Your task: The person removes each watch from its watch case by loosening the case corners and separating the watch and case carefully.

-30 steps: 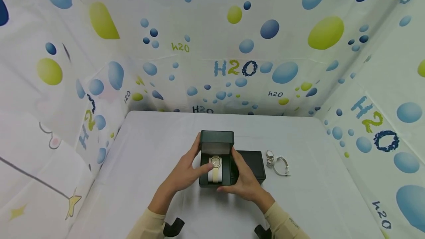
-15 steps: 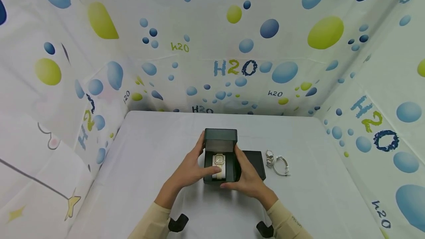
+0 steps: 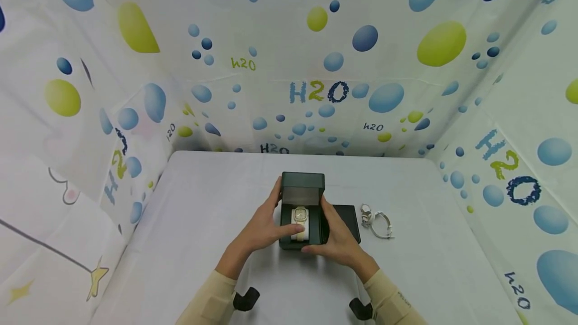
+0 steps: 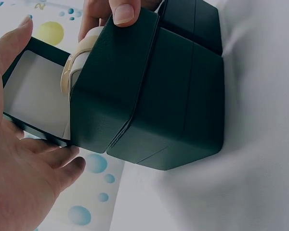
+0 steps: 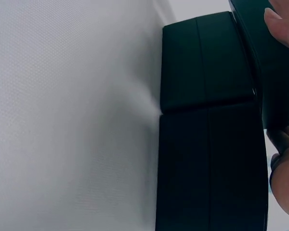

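A green watch box [image 3: 303, 180] has its lid raised, showing a watch [image 3: 300, 213] with a pale strap on a white cushion. My left hand [image 3: 258, 229] lies along the box's left side, fingers extended, its thumb over the strap in the head view. Gripping the box from the right, my right hand [image 3: 338, 242] keeps its thumb [image 4: 123, 14] at the front edge. In the left wrist view the box sits tilted on a closed green box [image 4: 183, 106]. Beside that stands a dark closed box [image 5: 207, 168], partly hidden by my right hand in the head view.
To the right lie a silver watch [image 3: 366, 213] and a silver bracelet-like piece [image 3: 389, 224] on the white tablecloth [image 3: 217, 184]. Patterned cloth walls [image 3: 280, 54] rise at the back and both sides.
Both hands have moved the open watch box slightly right and away from me. The left thumb has shifted from the watch face down to the strap. Other items have stayed put.
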A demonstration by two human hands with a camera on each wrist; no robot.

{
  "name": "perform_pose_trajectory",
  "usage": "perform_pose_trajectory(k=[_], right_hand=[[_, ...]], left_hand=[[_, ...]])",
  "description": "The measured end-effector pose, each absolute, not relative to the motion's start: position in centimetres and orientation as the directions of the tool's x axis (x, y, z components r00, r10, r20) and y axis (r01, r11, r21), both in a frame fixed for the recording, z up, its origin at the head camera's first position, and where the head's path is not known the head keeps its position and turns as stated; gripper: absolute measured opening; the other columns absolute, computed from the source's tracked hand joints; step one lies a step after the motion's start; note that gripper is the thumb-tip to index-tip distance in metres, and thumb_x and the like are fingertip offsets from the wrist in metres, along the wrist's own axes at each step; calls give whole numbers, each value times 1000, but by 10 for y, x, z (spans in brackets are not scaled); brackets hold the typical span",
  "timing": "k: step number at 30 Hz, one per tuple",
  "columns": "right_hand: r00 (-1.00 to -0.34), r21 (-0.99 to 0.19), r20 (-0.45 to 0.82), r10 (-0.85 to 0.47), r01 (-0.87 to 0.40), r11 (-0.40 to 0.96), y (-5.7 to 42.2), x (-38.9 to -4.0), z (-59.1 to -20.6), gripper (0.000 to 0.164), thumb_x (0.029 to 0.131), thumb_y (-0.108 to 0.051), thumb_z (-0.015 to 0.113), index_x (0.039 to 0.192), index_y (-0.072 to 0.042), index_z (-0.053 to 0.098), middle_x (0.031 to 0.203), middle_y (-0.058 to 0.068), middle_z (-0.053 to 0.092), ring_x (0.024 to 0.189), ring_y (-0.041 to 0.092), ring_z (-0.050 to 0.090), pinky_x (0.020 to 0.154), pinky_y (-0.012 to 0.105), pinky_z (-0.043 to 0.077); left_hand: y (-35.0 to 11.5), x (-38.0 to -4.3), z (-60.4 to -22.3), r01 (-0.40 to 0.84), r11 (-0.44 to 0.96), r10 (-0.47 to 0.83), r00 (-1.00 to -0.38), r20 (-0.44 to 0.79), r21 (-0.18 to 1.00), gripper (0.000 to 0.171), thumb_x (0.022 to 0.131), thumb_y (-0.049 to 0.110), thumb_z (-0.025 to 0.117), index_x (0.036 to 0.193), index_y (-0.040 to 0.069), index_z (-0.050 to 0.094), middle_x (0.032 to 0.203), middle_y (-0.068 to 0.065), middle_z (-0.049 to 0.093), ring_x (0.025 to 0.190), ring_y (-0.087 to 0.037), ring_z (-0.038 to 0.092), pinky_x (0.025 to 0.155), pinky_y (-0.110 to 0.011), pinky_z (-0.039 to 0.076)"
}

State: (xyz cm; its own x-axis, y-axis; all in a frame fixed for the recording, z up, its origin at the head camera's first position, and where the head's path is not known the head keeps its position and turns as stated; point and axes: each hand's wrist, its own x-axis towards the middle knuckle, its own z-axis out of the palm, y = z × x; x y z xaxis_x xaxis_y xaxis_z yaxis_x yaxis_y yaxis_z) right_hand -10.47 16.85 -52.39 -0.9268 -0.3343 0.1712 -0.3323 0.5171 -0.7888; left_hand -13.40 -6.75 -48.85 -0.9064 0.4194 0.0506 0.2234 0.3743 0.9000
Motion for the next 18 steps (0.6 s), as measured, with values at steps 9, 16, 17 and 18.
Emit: perform_pose_trajectory(k=[9,16,17,18], right_hand=[[-938,-798,110,-329,-280,534,173,-106,-523,134,62,-49,88,155,-22,-4,159,1,13,143,22,22,108,55,31],[-943,-797,71,-326,-250,550,172,-106,-520,133,63,-45,89,155,-24,-6,159,0,13,142,21,22,108,54,31],[-943,-794,68,-326,-249,555,172,-106,-520,133,63,-44,89,155,-24,-6,159,1,13,142,21,22,108,54,31],[-943,-793,65,-325,-247,557,172,-105,-520,133,64,-43,89,155,-23,-6,159,1,13,142,22,22,108,54,31]], left_hand=[[-65,-138,-491,231,379,430,-901,50,896,120,71,60,76,154,34,-7,157,19,6,141,-23,28,107,-58,31],[-65,-136,-493,212,404,415,-909,28,890,118,70,63,76,153,37,-5,156,22,6,141,-21,29,107,-55,33],[-65,-136,-494,215,406,413,-910,32,888,118,70,63,76,153,37,-4,156,22,6,141,-21,29,107,-54,33],[-66,-135,-494,218,408,410,-912,36,887,117,70,63,76,153,38,-2,156,23,7,142,-20,28,107,-53,34]])
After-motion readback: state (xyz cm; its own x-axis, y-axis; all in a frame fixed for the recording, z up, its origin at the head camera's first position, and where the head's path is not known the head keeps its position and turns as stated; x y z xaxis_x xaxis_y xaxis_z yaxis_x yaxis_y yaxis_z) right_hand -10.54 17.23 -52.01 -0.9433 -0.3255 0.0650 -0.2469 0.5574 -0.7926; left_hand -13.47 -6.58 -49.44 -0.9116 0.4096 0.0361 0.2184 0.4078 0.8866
